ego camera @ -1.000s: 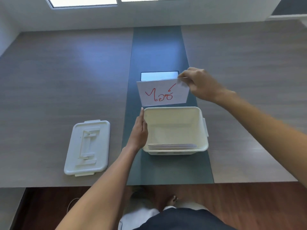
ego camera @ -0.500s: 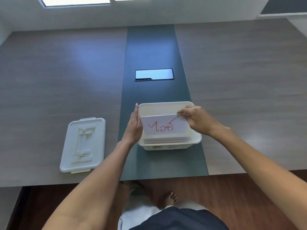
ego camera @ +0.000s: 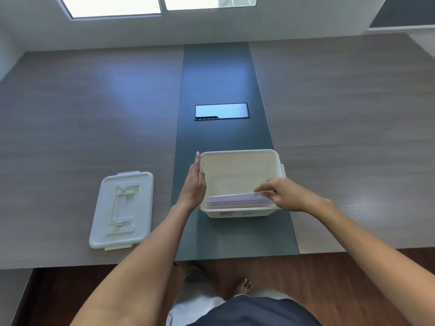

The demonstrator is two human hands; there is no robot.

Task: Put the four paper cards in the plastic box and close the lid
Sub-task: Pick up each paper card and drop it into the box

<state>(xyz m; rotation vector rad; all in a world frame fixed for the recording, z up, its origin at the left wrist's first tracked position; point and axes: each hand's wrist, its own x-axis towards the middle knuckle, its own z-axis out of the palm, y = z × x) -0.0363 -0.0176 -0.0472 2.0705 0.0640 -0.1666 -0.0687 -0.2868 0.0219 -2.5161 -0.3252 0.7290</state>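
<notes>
Paper cards (ego camera: 235, 199) stand stacked against the open plastic box's (ego camera: 237, 153) near wall.

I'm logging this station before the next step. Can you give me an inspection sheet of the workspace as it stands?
Surface: wood-look table with dark centre strip, inset panel.
Job's things: open plastic box on the strip; paper cards standing against its near wall; lid flat on the table, left of the box.
Clutter: nothing seen.
Grippers: left hand flat against the box's left wall; right hand pinching the cards' top edge.
Cables: nothing seen.
Surroundings: wooden floor, bare foot.
</notes>
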